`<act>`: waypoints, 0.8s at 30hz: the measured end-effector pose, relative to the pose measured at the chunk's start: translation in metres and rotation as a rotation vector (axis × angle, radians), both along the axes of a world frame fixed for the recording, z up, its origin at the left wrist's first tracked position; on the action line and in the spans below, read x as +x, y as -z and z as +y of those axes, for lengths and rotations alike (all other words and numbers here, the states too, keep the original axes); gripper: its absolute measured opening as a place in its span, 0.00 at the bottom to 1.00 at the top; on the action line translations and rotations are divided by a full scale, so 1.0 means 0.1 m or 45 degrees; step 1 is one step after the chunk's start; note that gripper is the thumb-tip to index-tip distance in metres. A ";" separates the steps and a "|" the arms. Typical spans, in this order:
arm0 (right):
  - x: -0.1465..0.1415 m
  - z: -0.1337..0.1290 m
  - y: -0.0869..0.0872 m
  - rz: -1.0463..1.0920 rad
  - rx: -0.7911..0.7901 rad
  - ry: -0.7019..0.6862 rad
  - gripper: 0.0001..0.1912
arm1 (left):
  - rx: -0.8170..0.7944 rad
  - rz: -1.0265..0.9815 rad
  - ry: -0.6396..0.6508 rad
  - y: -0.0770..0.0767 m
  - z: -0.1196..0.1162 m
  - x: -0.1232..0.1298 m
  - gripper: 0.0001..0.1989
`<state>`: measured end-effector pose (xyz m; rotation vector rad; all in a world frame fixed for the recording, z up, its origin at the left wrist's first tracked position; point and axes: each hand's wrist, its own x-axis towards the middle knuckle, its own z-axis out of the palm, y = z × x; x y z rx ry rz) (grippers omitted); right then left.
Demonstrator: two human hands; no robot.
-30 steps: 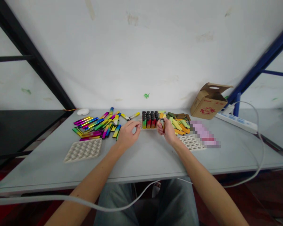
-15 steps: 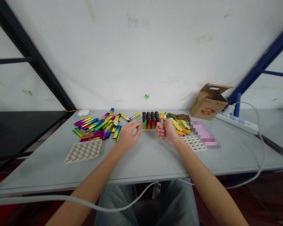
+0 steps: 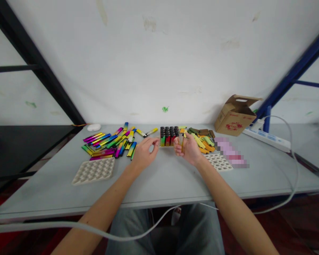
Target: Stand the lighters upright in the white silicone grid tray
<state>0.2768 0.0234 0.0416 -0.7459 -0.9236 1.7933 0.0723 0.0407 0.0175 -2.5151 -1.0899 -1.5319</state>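
My right hand [image 3: 190,148] holds an upright amber, see-through lighter [image 3: 183,143] between thumb side and curled fingers. My left hand [image 3: 145,151] has its thumb and fingertips pinched together at the left side of a block of lighters; what they grip, if anything, is hidden. That block of black-topped lighters [image 3: 169,136], red and green below, stands upright in rows between my hands, in a pale holder [image 3: 167,146]. Shiny multicoloured lighter sleeves [image 3: 108,141] lie heaped beyond my left hand. Yellow, orange and green pieces [image 3: 202,141] lie beside my right hand.
A pale tray [image 3: 94,171] lies at left, and a white tray with round holes [image 3: 219,162] by my right wrist. An open cardboard box [image 3: 232,118], a power strip [image 3: 268,138] and a blurred pink item [image 3: 231,152] are at right. A cable [image 3: 297,170] hangs over the table edge.
My right hand has turned and its fingers have loosened a little, so more of the lighter's amber body shows. My left hand has hardly moved.
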 end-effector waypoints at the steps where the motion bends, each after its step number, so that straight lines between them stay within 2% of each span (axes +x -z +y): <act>1: 0.00 0.00 0.00 0.029 0.026 -0.007 0.22 | 0.001 -0.003 0.004 0.00 0.00 0.00 0.07; 7: -0.06 -0.03 0.03 -0.012 0.180 0.055 0.11 | -0.029 0.014 0.054 -0.03 -0.05 0.02 0.08; 13: -0.11 -0.02 0.08 -0.203 0.445 0.258 0.13 | -0.009 0.047 0.236 -0.02 -0.09 0.06 0.10; 17: -0.11 0.02 0.13 -0.300 0.539 0.316 0.15 | -0.034 0.075 0.218 0.03 -0.10 0.10 0.12; 24: -0.15 0.05 0.20 -0.405 0.755 0.401 0.13 | -0.052 0.050 0.203 0.06 -0.08 0.13 0.05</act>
